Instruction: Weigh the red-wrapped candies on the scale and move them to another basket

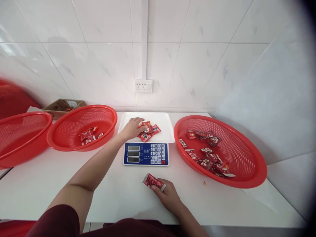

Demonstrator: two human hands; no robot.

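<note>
A blue-faced weighing scale (146, 153) with a white pan (163, 120) stands in the middle of the white table. My left hand (132, 128) reaches onto the pan, fingers curled over a small pile of red snack packets (149, 131). My right hand (166, 195) rests on the table in front of the scale, pinching one red snack packet (152, 180). A red mesh basket (247, 171) at the right holds several loose red packets (209, 154). Another red mesh basket (74, 144) at the left holds a few packets (88, 135).
A third red basket (14, 158) sits at the far left edge. A cardboard box (63, 106) stands behind the left baskets against the tiled wall. A wall socket (143, 86) is above the scale. A tiny crumb (204, 183) lies near the right basket.
</note>
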